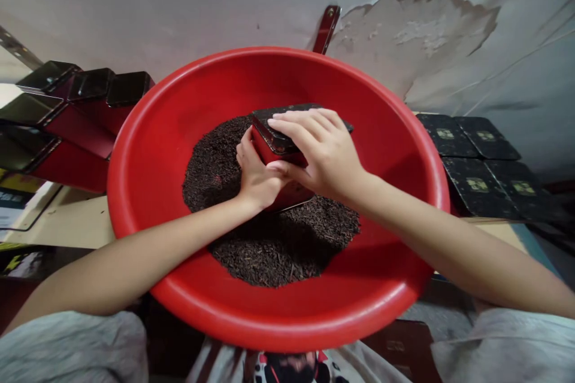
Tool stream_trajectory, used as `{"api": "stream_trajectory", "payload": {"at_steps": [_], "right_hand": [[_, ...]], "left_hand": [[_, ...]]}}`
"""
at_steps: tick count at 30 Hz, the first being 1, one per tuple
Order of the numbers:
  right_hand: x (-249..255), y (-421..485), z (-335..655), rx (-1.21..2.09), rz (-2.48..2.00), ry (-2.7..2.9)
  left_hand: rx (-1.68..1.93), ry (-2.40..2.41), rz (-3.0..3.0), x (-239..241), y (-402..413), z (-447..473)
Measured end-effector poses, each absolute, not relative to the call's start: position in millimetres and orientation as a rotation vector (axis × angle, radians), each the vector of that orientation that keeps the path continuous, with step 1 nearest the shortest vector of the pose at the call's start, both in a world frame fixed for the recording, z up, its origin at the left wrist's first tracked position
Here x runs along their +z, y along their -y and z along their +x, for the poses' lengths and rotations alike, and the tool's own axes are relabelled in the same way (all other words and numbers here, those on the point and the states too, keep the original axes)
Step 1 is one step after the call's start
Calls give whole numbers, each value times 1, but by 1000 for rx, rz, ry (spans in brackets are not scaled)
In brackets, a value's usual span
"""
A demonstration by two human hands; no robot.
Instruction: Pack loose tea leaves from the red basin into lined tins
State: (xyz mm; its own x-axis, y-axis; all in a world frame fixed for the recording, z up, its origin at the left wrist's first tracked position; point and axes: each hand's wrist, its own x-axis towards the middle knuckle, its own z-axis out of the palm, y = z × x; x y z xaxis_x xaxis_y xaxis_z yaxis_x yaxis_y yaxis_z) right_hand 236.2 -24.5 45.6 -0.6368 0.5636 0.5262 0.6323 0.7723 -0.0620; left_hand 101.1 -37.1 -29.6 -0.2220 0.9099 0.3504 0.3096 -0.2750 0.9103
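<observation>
A big red plastic basin (148, 149) rests on my lap and holds a heap of dark loose tea leaves (278, 245). A red tin with a black lid (274, 137) stands in the heap. My left hand (256, 173) is wrapped round the tin's red side. My right hand (321, 152) lies over the black lid with its fingers pressed down on it. The far side of the tin is hidden by my right hand.
Several open red tins (72, 114) are stacked on a table at the left. Several black lids with gold marks (476, 155) lie at the right. A red handle (327, 27) sticks up behind the basin, before a wall with peeling paint.
</observation>
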Motion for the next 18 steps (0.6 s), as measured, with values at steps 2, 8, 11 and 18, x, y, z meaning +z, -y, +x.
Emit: {"api": "stream_trajectory", "payload": {"at_steps": [2,8,11,18], "right_hand": [[26,22,233,-183,-903,2368],[5,17,225,-147,-975,2187],[2,18,222,-147,-975,2106],[-3,18,218,-90,-951,2071]], "left_hand": [[1494,-1579,1504,-30,39,104],[1342,-1730,1535,-29,38,106],[1283,-1734,1587,-29,38,105],[1280,-1723,1565,-28,39,105]]}}
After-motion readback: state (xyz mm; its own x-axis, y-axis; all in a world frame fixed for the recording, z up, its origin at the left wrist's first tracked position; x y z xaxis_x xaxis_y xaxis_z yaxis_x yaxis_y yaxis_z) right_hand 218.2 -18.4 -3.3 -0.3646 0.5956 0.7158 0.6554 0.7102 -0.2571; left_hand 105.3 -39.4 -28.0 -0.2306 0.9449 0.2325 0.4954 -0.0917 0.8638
